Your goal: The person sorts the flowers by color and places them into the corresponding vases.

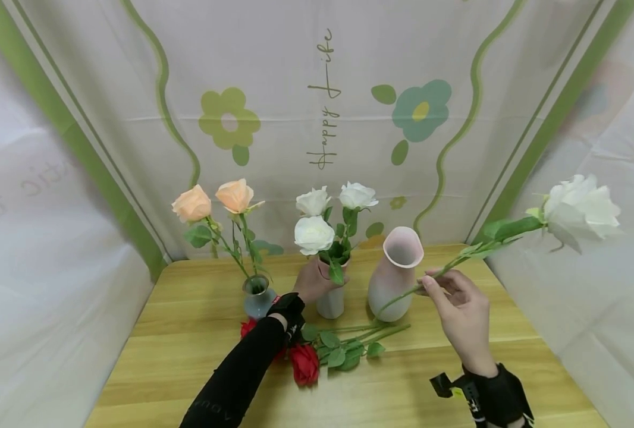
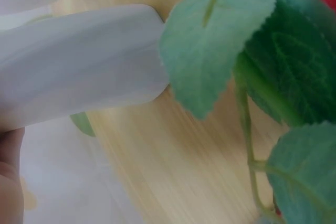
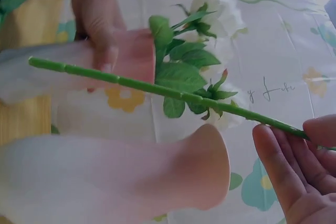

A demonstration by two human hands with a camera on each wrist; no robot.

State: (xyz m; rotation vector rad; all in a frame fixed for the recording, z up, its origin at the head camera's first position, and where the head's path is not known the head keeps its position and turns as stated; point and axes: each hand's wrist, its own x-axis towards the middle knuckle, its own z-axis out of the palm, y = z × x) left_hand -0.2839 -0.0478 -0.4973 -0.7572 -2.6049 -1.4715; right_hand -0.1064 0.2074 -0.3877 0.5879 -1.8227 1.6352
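Observation:
My left hand (image 1: pixel 315 282) grips the upper part of a slim pink-and-white vase (image 1: pixel 330 302), which stands on the table with several white roses (image 1: pixel 314 235) in it. In the right wrist view its thumb and fingers wrap the vase below the pink rim. On the right, my right hand (image 1: pixel 463 315) pinches the green stem (image 3: pixel 178 95) of a single white rose (image 1: pixel 581 208) between thumb and fingers. The bloom points up to the right, and the stem's lower end slants down in front of a wider pink-and-white vase (image 1: pixel 389 288) with nothing in its mouth.
A small blue-grey vase (image 1: pixel 258 302) with two peach roses (image 1: pixel 235 195) stands at the left. Red roses (image 1: pixel 304 364) lie on the wooden table (image 1: pixel 188 333) in front of the vases, partly under the left forearm. White printed cloth (image 1: pixel 274 119) hangs behind and at both sides.

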